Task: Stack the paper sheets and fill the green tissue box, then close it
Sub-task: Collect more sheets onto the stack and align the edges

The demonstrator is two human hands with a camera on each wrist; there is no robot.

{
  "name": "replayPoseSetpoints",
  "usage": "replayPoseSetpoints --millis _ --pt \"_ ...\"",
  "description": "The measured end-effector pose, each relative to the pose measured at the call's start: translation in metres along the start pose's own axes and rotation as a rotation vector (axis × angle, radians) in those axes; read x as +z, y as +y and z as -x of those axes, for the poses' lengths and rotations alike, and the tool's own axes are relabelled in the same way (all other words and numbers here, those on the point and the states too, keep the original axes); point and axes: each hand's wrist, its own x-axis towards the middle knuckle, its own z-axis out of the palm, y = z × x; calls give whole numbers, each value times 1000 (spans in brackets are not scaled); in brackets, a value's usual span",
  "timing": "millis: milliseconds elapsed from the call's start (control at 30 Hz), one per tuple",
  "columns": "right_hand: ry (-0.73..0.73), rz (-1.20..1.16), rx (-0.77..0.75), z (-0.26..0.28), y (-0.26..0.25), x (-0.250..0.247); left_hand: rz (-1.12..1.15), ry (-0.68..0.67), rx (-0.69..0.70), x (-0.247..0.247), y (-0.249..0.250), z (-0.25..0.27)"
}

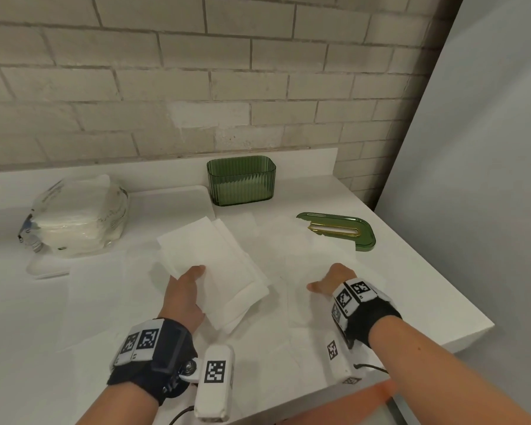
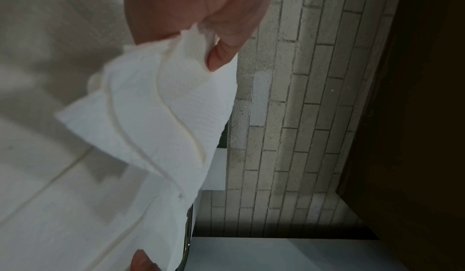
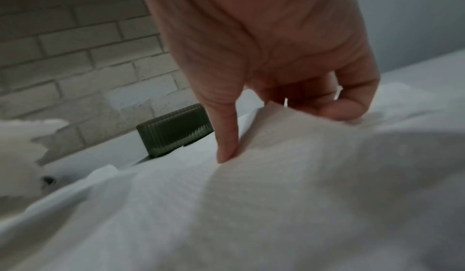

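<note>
My left hand (image 1: 196,274) grips a stack of folded white paper sheets (image 1: 215,265) by its near left edge, thumb on top, held over the counter's middle. In the left wrist view the stack (image 2: 161,116) fans out below the thumb. My right hand (image 1: 325,280) is on a single flat sheet (image 1: 313,250) to the right; in the right wrist view its thumb (image 3: 226,148) presses the sheet (image 3: 276,175) and the curled fingers (image 3: 347,108) pinch up a ridge of it. The green ribbed tissue box (image 1: 241,180) stands open at the back. Its green lid (image 1: 341,230) lies flat right of it.
A plastic pack of paper towels (image 1: 77,216) lies at the left on a white tray (image 1: 172,200). More flat sheets (image 1: 95,296) cover the counter's left. The counter's edge (image 1: 442,302) runs diagonally at the right, and a brick wall (image 1: 196,87) stands behind.
</note>
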Motion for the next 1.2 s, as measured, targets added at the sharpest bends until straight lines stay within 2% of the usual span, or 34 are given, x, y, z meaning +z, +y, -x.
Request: replayPoseSetpoints --millis 167,300,367,533,600,733,767,833,933,1033,1133,1200 --pt "14 -120 19 5 -3 -9 -8 15 -1 -14 4 0" --pt "57 -310 -4 5 0 -30 -7 4 -6 -15 4 -4" --pt "87 -463 -58 7 4 -44 -10 -5 -11 -13 2 -4" --pt "157 -743 -316 9 -3 -83 -39 -49 -22 4 -3 -5" --pt "87 -880 -440 15 -16 -97 -64 -53 -36 11 -3 -5" --pt "-245 -1107 -647 32 -49 -112 -110 -97 -69 29 -2 -3" --pt "-306 -1101 -678 34 -57 -110 -110 -114 -71 33 -2 -2" --pt "-339 -1059 -674 34 -70 -97 -79 -161 -85 41 2 2" --pt "-242 -861 -680 28 -82 -69 29 -320 -89 49 6 7" --pt "-164 -685 -749 26 -88 -43 25 -418 -22 53 9 10" --pt "-73 -655 -766 21 -90 -34 -95 -416 45 54 6 4" --pt "-77 -649 -667 13 -80 -36 -119 -368 59 52 6 -1"
